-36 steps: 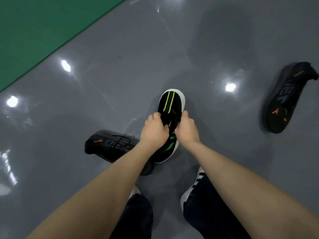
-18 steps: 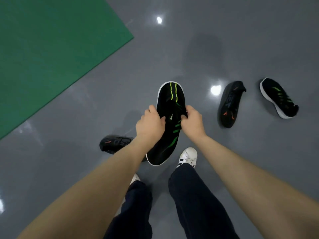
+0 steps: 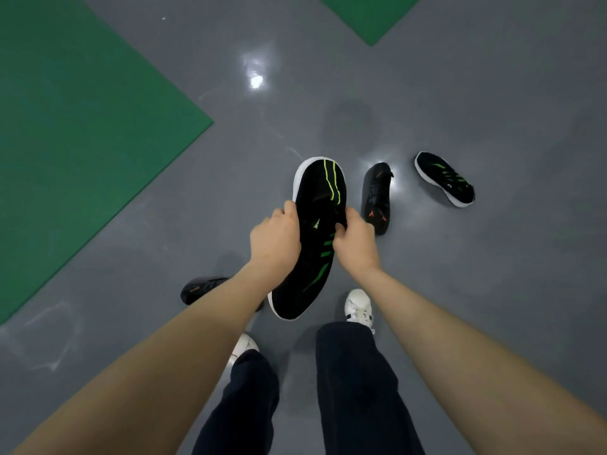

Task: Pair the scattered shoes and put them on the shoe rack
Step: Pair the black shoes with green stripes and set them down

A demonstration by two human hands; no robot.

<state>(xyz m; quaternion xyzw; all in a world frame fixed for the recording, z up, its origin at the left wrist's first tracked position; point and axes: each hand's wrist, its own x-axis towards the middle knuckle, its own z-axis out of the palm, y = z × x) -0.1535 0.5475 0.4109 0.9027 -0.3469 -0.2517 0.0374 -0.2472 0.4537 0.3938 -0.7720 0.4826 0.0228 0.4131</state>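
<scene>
I hold the green-striped shoe (image 3: 315, 231) off the floor, my left hand (image 3: 275, 239) and right hand (image 3: 354, 244) curling fingers around its collar. It looks light, its knit soft; the collar seems the firmest hold. Its mate (image 3: 444, 178) lies ahead, right.
</scene>
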